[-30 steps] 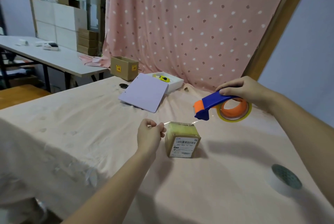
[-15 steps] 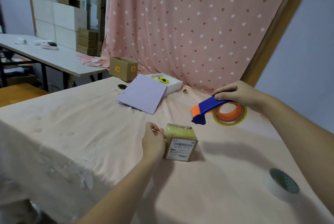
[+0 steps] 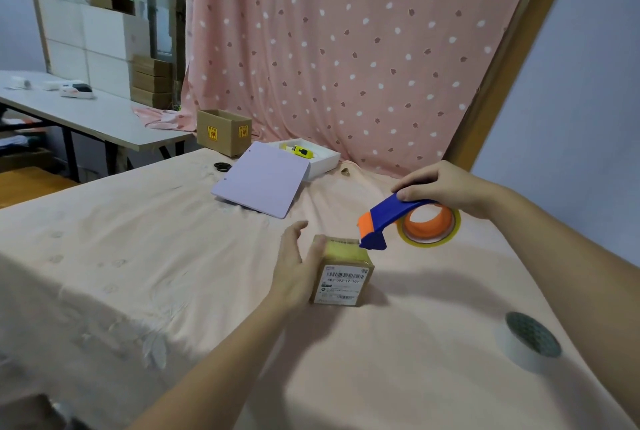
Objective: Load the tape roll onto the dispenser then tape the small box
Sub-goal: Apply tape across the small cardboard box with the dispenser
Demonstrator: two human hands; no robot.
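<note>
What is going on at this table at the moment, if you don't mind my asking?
A person is taping a small box on a cloth-covered table. The right hand grips a blue and orange tape dispenser with a tape roll loaded, its front end at the box's top far edge. The left hand rests against the box's left side, fingers spread, steadying it. A spare roll of tape lies near the table's right edge, untouched.

A lilac sheet (image 3: 260,178) leaned on a white tray (image 3: 323,160) holding a yellow item (image 3: 300,150), black rings (image 3: 222,167) lay beside it, a brown carton (image 3: 223,132) stood behind, and a white-sided roll (image 3: 530,341) rested near the cloth-covered table's (image 3: 138,256) right edge.
</note>
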